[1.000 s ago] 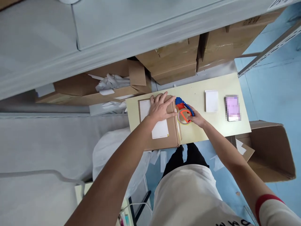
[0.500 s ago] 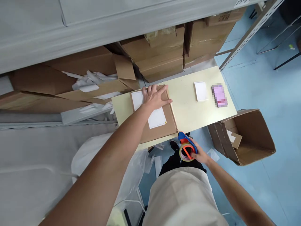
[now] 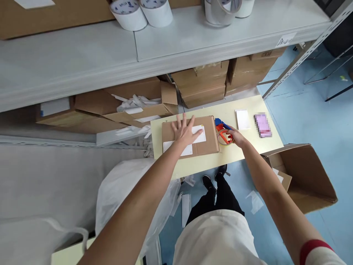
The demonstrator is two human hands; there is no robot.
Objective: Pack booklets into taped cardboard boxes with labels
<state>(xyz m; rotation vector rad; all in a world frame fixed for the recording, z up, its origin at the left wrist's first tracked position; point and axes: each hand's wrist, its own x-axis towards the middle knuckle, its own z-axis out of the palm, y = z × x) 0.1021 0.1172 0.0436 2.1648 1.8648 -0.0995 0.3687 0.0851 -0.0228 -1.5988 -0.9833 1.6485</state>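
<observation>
A flat brown cardboard box (image 3: 207, 141) with a white label lies on the pale yellow table (image 3: 209, 162). My left hand (image 3: 184, 131) rests flat on top of the box, fingers spread over the label. My right hand (image 3: 236, 137) grips a blue and red tape dispenser (image 3: 223, 131) with a clear tape roll, held against the box's right edge on the table.
A white card (image 3: 243, 119) and a pink item (image 3: 262, 125) lie on the table's right part. An open carton (image 3: 306, 176) stands on the blue floor at right. Cardboard boxes (image 3: 204, 82) fill the shelf behind; tape rolls (image 3: 143, 13) sit above. A white bag (image 3: 124, 191) lies below left.
The box has been turned so its long side runs left to right. My right hand brought the tape dispenser up from below the table edge to the box's right edge.
</observation>
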